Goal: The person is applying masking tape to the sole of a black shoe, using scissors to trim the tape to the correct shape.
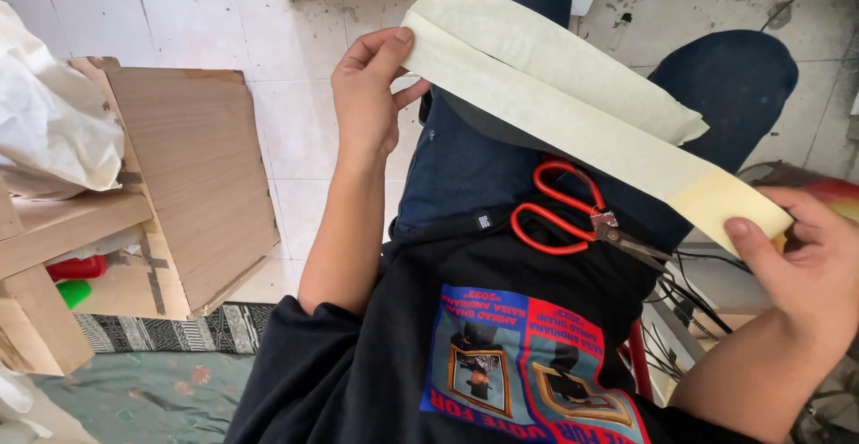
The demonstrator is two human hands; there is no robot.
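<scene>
1 head-worn camera looks steeply down, close over the lap.

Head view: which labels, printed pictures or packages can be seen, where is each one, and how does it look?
Rectangular printed picture on the black shirt, lower centre: blue and red panels, gold frames, upside down to the camera.
Small black woven tag at the shirt hem, above the print, left of the red-handled scissors.
No packages or screens.

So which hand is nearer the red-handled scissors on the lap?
Right. The right hand holds the strip's near end just beside the scissors blades; the left hand pinches the far end, farther up.
</scene>
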